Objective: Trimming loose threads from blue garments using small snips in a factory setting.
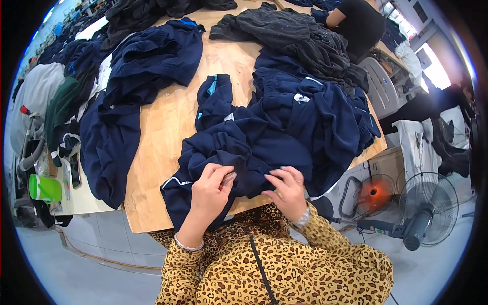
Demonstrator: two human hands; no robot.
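A navy garment (223,147) lies bunched at the table's near edge, with white piping on a lower corner and small pale blue patches on its upper part. Over its lower left side my left hand (209,194) is closed, fingers curled; a small greyish thing shows at the fingertips, too small to name. To its right, my right hand (288,190) is bent over the dark cloth. Its thumb and forefinger stand apart, with nothing distinct between them.
More navy garments (152,61) lie along the wooden table's (157,147) left side. A charcoal pile (284,33) sits at the back. At right are a person in black (358,25), a grey chair (378,84) and a standing fan (427,203). A green bucket (46,188) stands left.
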